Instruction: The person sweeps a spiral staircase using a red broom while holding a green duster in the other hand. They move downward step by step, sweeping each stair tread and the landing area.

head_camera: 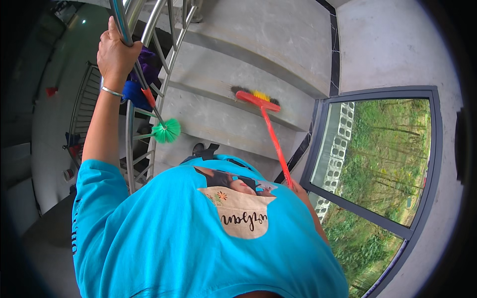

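Note:
My left hand (115, 50) is raised at the upper left and wrapped around a metal pole (139, 72). The pole slants down past a red collar (148, 97) to a round green bristle brush (166, 131), which is beside the stair railing; I cannot tell if they touch. Low at the right, my right hand (299, 190) grips the red handle of a push broom (275, 139), partly hidden by my shirt. The broom's red head, with black and yellow bristles, is over a grey stair step (223, 74); its bristles point up the stairs.
A stainless steel railing (174, 56) runs along the stairs' left side, with blue cloth (135, 94) and purple cloth (148, 65) by it. To the right are a wall and a dark-framed window (372, 160). A lower floor (56, 123) shows beyond the railing.

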Demonstrator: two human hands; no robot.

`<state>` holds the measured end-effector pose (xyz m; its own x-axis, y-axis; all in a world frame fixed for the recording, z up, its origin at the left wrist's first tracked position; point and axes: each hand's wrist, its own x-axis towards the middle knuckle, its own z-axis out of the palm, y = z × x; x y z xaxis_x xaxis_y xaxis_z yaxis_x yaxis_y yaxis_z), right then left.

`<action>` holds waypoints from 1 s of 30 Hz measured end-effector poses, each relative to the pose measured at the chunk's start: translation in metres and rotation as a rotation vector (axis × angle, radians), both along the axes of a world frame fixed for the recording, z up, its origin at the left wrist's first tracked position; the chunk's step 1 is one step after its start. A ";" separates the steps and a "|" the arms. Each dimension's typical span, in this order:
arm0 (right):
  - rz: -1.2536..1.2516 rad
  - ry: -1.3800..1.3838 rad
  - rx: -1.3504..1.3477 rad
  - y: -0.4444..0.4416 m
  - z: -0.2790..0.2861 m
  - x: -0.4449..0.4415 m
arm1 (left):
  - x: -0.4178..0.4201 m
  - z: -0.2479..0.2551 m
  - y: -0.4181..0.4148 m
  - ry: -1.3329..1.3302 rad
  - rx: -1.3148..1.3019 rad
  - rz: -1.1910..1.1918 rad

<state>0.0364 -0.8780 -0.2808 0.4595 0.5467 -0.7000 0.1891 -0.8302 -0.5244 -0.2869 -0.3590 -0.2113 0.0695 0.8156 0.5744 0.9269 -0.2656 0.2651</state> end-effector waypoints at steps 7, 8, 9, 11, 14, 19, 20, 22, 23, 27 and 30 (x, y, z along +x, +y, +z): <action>-0.299 0.007 -0.094 0.051 -0.070 0.074 | 0.008 0.002 0.003 0.053 -0.056 0.026; -0.304 -0.032 -0.136 0.056 -0.082 0.080 | 0.006 -0.001 0.005 0.050 -0.042 0.014; -0.309 -0.064 -0.181 0.056 -0.093 0.081 | 0.005 -0.002 0.006 0.044 -0.032 0.025; -0.262 -0.076 -0.162 0.027 -0.105 0.072 | 0.008 -0.001 0.005 0.032 -0.012 0.040; -0.126 -0.074 -0.160 -0.017 -0.091 0.039 | 0.008 0.005 0.000 0.047 -0.094 0.098; -0.014 -0.061 0.081 -0.096 -0.053 -0.012 | 0.011 -0.002 0.004 0.082 -0.068 0.132; -0.031 -0.080 0.097 -0.101 -0.041 -0.014 | 0.013 -0.001 0.002 0.071 -0.041 0.129; -0.060 -0.098 0.115 -0.105 -0.031 -0.014 | 0.015 0.000 0.000 0.079 -0.069 0.138; -0.076 -0.101 0.116 -0.105 -0.028 -0.013 | 0.016 0.000 0.001 0.083 -0.084 0.143; -0.257 -0.061 -0.084 -0.036 -0.018 0.028 | 0.009 -0.004 0.004 0.126 -0.105 0.181; -0.435 -0.020 -0.076 -0.023 -0.071 0.073 | 0.011 -0.011 0.014 0.133 -0.101 0.169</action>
